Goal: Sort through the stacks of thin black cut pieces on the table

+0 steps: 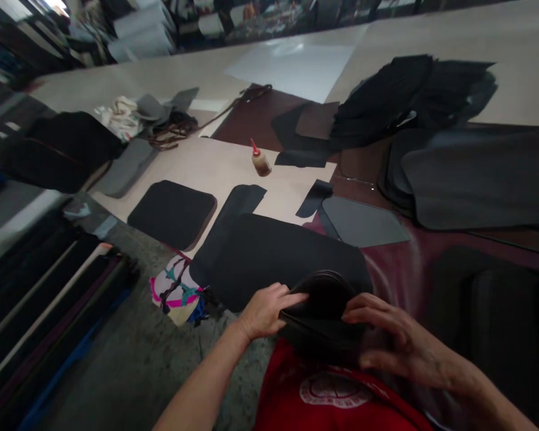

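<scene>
A curled piece of dark, leather-like sheet [318,335] is bent into an open loop close to my body, above the table's front edge. My left hand [269,308] grips its left side, with the index finger stretched over the rim into the loop. My right hand [397,338] closes round the opposite side, fingertips at the inner rim and thumb lower down, slightly blurred. Just beyond the loop, a large flat black sheet [278,251] lies on the table, partly covered by the curled piece.
A glue bottle with a red nozzle [261,163] stands mid-table. A rounded black panel [173,211] lies left, a grey panel [366,221] right. Stacked dark panels [480,179] and a black pile [413,99] sit farther right. Material rolls [49,311] lie low left.
</scene>
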Motion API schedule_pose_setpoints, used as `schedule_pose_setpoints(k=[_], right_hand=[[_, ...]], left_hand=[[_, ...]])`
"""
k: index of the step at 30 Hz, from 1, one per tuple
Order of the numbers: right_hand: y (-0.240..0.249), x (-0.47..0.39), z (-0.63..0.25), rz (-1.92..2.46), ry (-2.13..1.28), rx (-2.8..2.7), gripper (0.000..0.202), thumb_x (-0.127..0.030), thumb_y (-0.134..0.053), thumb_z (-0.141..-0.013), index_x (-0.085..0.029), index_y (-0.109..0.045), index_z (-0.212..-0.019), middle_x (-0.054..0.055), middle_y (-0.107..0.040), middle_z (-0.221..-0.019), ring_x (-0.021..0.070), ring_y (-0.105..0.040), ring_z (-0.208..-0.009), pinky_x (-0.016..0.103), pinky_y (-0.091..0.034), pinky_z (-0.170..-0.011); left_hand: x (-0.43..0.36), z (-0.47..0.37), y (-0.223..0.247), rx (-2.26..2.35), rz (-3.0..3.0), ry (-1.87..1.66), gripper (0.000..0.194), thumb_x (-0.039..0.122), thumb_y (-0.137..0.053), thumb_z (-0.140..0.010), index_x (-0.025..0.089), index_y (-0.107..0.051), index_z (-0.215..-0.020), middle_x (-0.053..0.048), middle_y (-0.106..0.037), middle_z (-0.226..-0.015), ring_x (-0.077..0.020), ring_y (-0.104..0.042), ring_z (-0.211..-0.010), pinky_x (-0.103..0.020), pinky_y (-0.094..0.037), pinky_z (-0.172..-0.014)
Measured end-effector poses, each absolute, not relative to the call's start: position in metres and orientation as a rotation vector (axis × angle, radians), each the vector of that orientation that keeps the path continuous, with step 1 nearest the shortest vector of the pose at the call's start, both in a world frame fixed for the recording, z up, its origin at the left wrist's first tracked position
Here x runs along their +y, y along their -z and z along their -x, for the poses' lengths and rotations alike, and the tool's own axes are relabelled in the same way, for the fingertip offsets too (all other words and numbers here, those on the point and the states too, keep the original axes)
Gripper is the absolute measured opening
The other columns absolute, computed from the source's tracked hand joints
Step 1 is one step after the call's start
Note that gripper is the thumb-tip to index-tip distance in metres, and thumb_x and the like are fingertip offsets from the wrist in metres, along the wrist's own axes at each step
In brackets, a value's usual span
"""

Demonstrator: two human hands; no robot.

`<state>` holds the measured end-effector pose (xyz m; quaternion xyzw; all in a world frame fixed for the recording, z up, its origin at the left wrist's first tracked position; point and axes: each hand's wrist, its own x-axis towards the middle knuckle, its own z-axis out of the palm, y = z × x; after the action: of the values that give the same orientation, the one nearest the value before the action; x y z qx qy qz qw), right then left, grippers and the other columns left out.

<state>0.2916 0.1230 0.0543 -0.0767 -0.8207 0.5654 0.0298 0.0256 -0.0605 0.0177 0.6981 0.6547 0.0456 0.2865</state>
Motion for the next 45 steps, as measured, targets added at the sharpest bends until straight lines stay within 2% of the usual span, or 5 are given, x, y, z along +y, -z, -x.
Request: schedule_pose_setpoints(k=[13,19,23,33,45], right_hand=[[-0.008,0.116,-0.256,0.778,-1.491,-2.471,0.025,-0.039,-0.053,-0.096,-0.022,-0.068,-0.085,0.003,-0.071,-0.079,0.0187,-0.066,-0.073,0.029,-0.050,-0.066],[0.008,0.112,-0.235,1.046,-1.378,-2.395,0.030,-0.043,-0.054,-0.092,-0.022,-0.062,-0.072,0.000,-0.066,-0.070,0.0182,-0.061,-0.066,0.030,-0.043,-0.062],[0.011,0.112,-0.218,1.232,-1.314,-2.373,0.028,-0.046,-0.061,-0.084,-0.022,-0.062,-0.070,-0.001,-0.063,-0.064,0.0160,-0.055,-0.060,0.028,-0.036,-0.057],[0.004,0.104,-0.214,1.267,-1.265,-2.298,0.028,-0.044,-0.059,-0.086,-0.021,-0.061,-0.071,-0.001,-0.063,-0.067,0.0158,-0.056,-0.063,0.028,-0.036,-0.061],[-0.047,0.079,-0.272,1.356,-1.389,-1.757,0.031,-0.045,-0.067,-0.083,-0.020,-0.068,-0.102,0.009,-0.072,-0.101,0.0238,-0.066,-0.091,0.035,-0.054,-0.080]], left_hand=[[-0.061,-0.026,-0.014,1.768,-1.836,-0.180,0.071,0.020,-0.063,-0.079,0.034,-0.041,-0.145,-0.003,-0.059,-0.099,-0.0234,-0.055,-0.091,-0.034,-0.050,-0.079],[-0.073,-0.023,0.001,1.799,-1.869,-0.310,0.088,0.026,-0.063,-0.081,0.021,-0.014,-0.154,-0.012,-0.059,-0.122,-0.0286,-0.056,-0.104,-0.045,-0.052,-0.092],[-0.078,-0.020,0.005,1.749,-2.040,-0.202,0.070,0.027,-0.062,-0.083,0.021,-0.033,-0.147,-0.011,-0.059,-0.109,-0.0298,-0.057,-0.098,-0.045,-0.054,-0.085],[-0.077,-0.014,0.003,1.705,-2.213,-0.127,0.083,0.019,-0.070,-0.081,0.033,-0.028,-0.151,-0.008,-0.054,-0.112,-0.0266,-0.057,-0.097,-0.040,-0.056,-0.082],[-0.044,0.002,-0.014,1.696,-1.682,-0.503,0.060,0.022,-0.079,-0.075,0.035,-0.060,-0.130,-0.001,-0.068,-0.110,-0.0224,-0.065,-0.098,-0.035,-0.052,-0.091]])
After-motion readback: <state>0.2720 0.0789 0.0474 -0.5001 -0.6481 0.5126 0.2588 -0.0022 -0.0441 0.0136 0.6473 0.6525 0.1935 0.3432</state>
